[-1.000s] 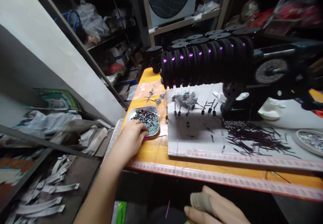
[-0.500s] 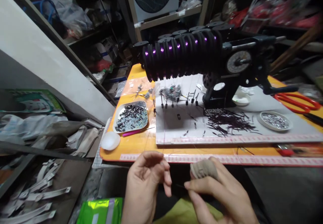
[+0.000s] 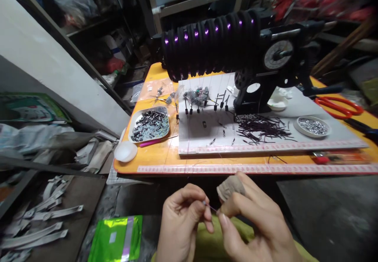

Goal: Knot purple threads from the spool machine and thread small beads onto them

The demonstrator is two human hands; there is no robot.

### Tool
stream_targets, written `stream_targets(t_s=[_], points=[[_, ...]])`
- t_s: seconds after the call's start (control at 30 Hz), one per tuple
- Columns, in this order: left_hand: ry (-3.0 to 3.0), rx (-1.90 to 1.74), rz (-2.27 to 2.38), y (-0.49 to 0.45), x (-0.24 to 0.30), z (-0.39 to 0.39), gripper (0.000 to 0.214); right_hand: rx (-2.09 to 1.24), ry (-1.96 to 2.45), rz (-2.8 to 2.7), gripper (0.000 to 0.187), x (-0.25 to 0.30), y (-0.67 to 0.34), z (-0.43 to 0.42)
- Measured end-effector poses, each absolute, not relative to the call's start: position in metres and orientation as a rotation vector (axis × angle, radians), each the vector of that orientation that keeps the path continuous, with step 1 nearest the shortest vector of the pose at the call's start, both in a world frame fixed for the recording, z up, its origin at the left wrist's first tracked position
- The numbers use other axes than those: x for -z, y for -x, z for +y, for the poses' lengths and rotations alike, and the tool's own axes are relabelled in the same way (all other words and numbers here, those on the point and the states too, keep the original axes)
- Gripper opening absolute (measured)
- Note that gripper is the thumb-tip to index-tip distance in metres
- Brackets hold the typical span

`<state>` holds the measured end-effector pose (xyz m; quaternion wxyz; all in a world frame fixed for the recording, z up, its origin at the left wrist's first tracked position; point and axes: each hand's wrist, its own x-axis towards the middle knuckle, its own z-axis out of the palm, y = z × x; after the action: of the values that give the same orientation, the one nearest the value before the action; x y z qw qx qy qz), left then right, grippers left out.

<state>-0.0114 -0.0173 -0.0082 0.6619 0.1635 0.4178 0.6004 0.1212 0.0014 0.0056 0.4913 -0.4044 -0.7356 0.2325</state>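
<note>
1. left hand [image 3: 184, 222] of mine pinches a thin purple thread [image 3: 211, 207] between thumb and forefinger; a tiny pale bit shows at the tips, too small to make out.
2. right hand [image 3: 255, 224] of mine grips the same thread between thumb and forefinger, with a beige wrap [image 3: 232, 187] around one finger.
3. between my fingertips the thread runs short and straight, above a yellow-green cloth [image 3: 209, 242] and on my side of the orange table [image 3: 156, 155].
4. on the table, beyond my left hand, i see a tray [image 3: 136, 117] of small dark and grey pieces, with a magenta tool [image 3: 149, 142] just beside it.
5. farther right, a white board [image 3: 195, 138] bears a black machine [image 3: 212, 49] and a pile of dark strips [image 3: 260, 130].
</note>
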Motion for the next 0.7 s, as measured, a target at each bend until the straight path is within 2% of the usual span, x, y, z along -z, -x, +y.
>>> stream_targets(t_s=[0.4,0.7], points=[[-0.412,-1.384,0.991,0.012,0.006,-0.018,0.02,-0.58,0.955,-1.816,0.022,-0.004,-0.124,0.0],[-0.644,-1.403,0.925,0.021,0.025,-0.021,0.011,-0.625,0.974,-1.874,0.023,-0.007,-0.125,0.005]])
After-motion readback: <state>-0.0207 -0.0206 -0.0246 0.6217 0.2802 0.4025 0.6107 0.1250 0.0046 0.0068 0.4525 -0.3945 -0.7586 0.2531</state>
